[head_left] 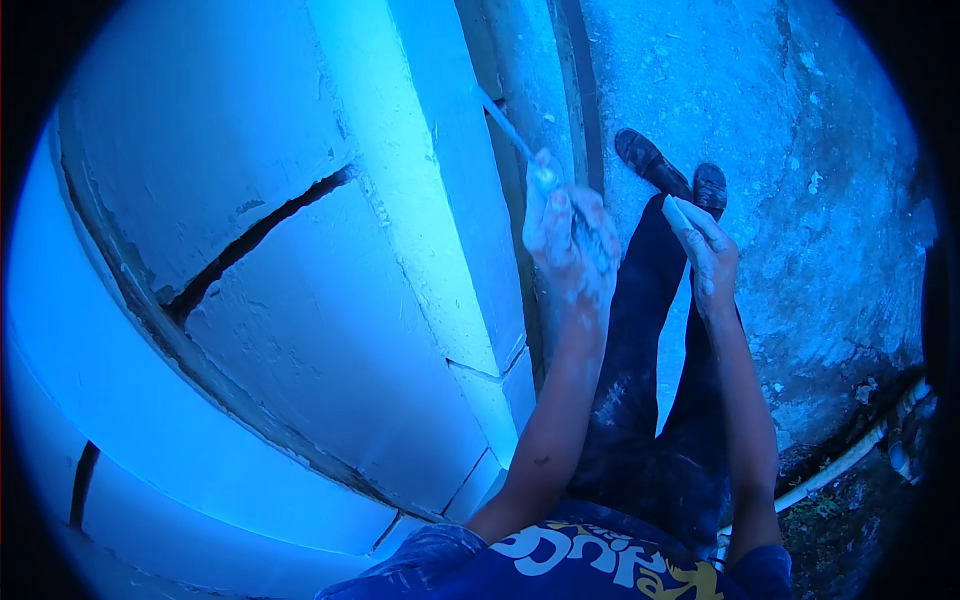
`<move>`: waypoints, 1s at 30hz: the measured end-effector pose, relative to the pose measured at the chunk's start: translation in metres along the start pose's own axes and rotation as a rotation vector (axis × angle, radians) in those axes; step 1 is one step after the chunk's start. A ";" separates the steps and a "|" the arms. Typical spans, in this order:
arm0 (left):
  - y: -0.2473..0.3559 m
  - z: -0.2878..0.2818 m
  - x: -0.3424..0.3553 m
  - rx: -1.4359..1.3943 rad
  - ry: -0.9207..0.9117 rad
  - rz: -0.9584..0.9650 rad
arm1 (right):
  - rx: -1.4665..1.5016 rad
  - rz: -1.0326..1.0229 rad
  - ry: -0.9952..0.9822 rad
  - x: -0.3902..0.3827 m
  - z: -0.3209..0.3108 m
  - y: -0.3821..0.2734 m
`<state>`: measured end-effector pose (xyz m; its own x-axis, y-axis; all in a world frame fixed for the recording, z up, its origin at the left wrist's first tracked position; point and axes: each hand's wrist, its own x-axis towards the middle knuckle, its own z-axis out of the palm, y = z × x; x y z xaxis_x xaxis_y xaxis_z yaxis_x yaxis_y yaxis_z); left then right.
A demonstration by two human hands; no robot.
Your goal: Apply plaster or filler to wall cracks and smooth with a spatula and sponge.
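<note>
My left hand (575,235), coated in pale paste or dust, is closed around the handle of a thin, straight tool (510,128). Seen nearly edge-on, the tool could be a putty knife; its exact kind does not show. Its far end reaches the edge of a pale block wall (455,170), though I cannot tell whether they touch. My right hand (712,262), also whitened, is held above my legs with its fingers closed on a pale flat piece (682,214), mostly hidden by them.
Large pale blocks (320,330) fill the left side, with a wide dark gap (255,240) between two of them. Rough concrete ground (800,200) runs along the right, under my dark shoes (640,152). A light pipe (840,465) lies at lower right beside dark soil.
</note>
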<state>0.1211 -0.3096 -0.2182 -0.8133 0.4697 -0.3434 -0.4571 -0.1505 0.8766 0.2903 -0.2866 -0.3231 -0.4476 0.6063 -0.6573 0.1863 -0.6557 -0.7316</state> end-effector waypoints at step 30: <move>0.138 -0.034 0.013 0.688 -0.030 0.498 | -0.022 -0.804 0.000 0.038 0.179 -0.143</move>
<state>0.0356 -0.3536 -0.1132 -0.8472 0.5131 0.1375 0.2804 0.2120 0.9362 0.0903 -0.2508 -0.2111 -0.4516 0.8893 0.0723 -0.1760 -0.0093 -0.9844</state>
